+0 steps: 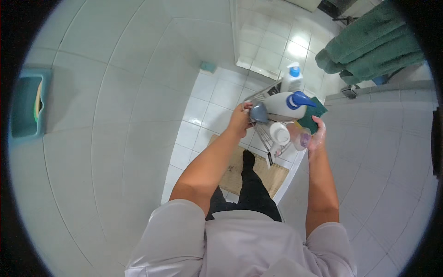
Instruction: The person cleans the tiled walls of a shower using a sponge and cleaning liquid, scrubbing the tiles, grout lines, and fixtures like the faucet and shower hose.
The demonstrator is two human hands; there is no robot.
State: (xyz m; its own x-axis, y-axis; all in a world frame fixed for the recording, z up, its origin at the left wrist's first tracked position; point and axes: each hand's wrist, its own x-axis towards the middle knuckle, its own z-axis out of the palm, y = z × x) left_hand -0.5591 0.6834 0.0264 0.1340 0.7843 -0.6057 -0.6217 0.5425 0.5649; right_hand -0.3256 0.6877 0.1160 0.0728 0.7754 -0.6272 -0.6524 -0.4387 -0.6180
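A wire rack (264, 137) full of bottles is held out in front of me. My left hand (240, 121) is closed around its left end, beside a rounded grey cap (259, 112); part of the grip is hidden. Wet and soapy, my right hand (317, 134) pinches a green and yellow scouring sponge (316, 111) at the rack's right end. Close to those fingers is a clear bottle with a purple cap (302, 139). Between my hands lie a white bottle with a blue pump top (279, 105) and a white round-capped bottle (279, 134). Farther off stands another white pump bottle (292, 81).
A green towel (369, 39) hangs at the upper right, above a metal fitting (350, 92). A teal soap holder (30, 104) is set in the left wall. Below the rack, a beige mat (233, 177) lies on white tiles, with my foot on it. A low ledge (258, 69) crosses ahead.
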